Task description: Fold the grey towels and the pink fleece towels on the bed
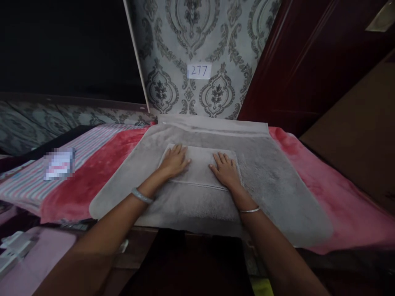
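Observation:
A folded grey towel [199, 166] lies flat on a larger grey plush mat [268, 185]. On the towel's left part rests my left hand [175, 160], palm down with its fingers spread; a bangle circles that wrist. My right hand [226, 168] presses flat on the right part of the towel, fingers apart, with a thin bracelet on the wrist. Neither hand grips anything. The towel's near edge shows stacked layers between the two forearms.
Under the mat, a red and pink blanket [80, 189] spreads to both sides. A striped cloth [101, 139] with a blurred packet [59, 163] is at left. Behind stand a dark screen [70, 49] and a wall with a "277" label [199, 71]. A brown panel [354, 131] borders the right.

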Motion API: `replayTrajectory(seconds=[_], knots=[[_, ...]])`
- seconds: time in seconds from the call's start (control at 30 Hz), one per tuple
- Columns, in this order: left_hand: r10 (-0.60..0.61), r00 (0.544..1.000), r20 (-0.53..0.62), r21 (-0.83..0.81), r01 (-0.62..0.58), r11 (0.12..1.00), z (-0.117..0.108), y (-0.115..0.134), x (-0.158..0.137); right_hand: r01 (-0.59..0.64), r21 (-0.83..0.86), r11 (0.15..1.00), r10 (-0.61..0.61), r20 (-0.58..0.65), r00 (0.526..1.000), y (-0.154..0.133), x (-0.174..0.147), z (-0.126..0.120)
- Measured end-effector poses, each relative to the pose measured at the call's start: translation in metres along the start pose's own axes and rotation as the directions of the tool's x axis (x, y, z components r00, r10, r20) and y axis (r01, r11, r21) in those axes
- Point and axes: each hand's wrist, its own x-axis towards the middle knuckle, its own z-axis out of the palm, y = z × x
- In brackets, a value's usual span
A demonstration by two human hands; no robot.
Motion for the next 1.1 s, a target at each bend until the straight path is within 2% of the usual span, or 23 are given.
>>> replayTrajectory(seconds=[0.13,0.23,0.47,0.63,0.77,0.93,1.1], knots=[[-0.075,0.997,0.021,0.117,0.072,0.991,0.03,-0.005,-0.003,-0.003,0.005,1.0,0.003,0.003,1.0,0.0,0.0,0.001],[-0.067,0.998,0.012,0.134,0.065,0.989,0.037,-0.01,-0.006,-0.006,0.01,1.0,0.006,0.006,1.0,0.0,0.0,0.002],[-0.048,0.999,0.014,0.145,0.045,0.988,0.033,-0.011,-0.003,-0.008,0.008,1.0,0.007,0.056,0.998,-0.001,-0.001,-0.007],[-0.032,0.999,0.008,0.142,0.031,0.989,0.035,-0.012,-0.002,0.006,0.014,1.0,-0.008,0.142,0.99,0.008,-0.025,-0.011],[-0.025,1.0,0.002,0.151,0.025,0.988,0.035,-0.012,-0.002,0.026,0.039,0.999,-0.03,0.114,0.993,0.014,-0.043,-0.01],[-0.004,1.0,0.014,0.168,0.001,0.986,0.028,-0.012,-0.007,0.028,0.041,0.999,-0.031,0.077,0.997,0.012,-0.045,-0.01],[-0.004,0.997,0.08,0.158,-0.009,0.987,0.02,-0.033,-0.022,0.026,0.034,0.999,-0.028,0.065,0.997,0.012,-0.045,-0.009]])
